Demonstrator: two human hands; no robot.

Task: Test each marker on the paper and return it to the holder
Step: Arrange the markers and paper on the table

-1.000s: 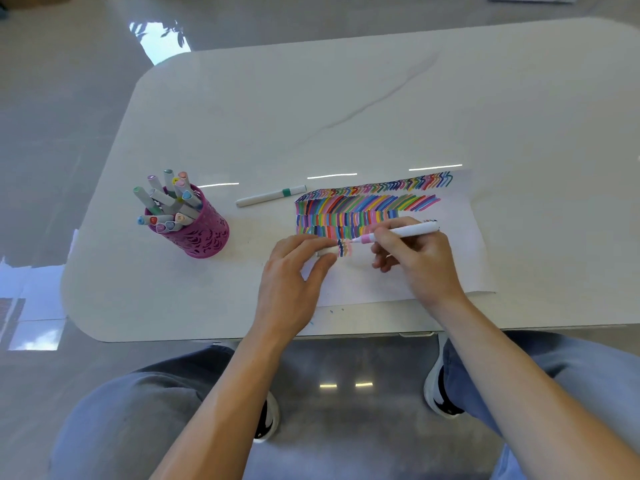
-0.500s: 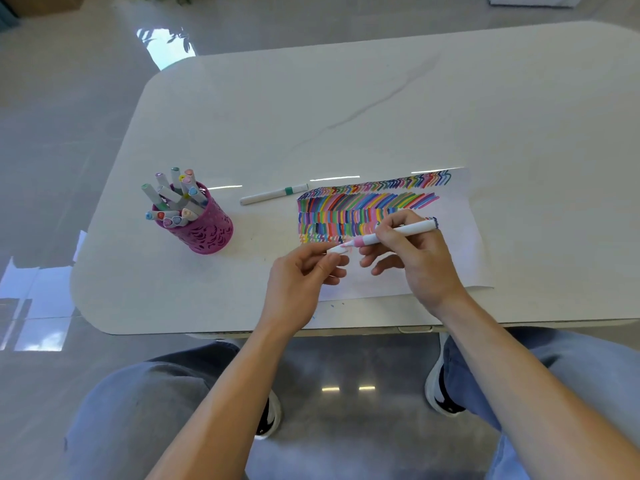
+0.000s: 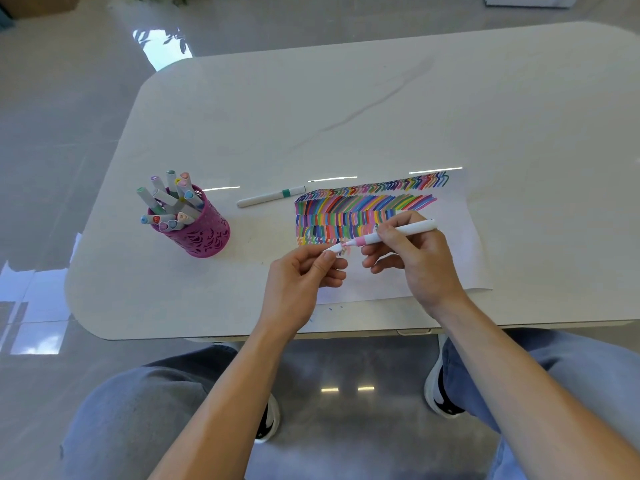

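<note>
At far left the holder [image 3: 204, 237] stands on the desk [image 3: 346, 116], full of markers. A green-banded marker [image 3: 270, 196] lies just right of it. The left hand [image 3: 301, 275] pinches the cap [image 3: 334, 248] over the paper [image 3: 474, 244]. The right hand [image 3: 419, 261] grips the pink marker [image 3: 391, 233], its tip close to the cap. To cap it well, align both on one axis, press until seated, then carry it left to the holder.

- Pink-banded white marker [image 3: 398, 233]: uncapped, slanted above the paper's near strokes, gripped by the right hand [image 3: 422, 261].
- White cap [image 3: 333, 249]: pinched by the left hand [image 3: 301, 282], just beside the marker's tip.
- Paper [image 3: 460, 251]: flat, with rows of coloured strokes across its far part.
- Magenta holder [image 3: 204, 237]: upright at left, full of capped markers [image 3: 169, 202].
- Green-banded marker [image 3: 272, 196]: lying between holder and paper.
</note>
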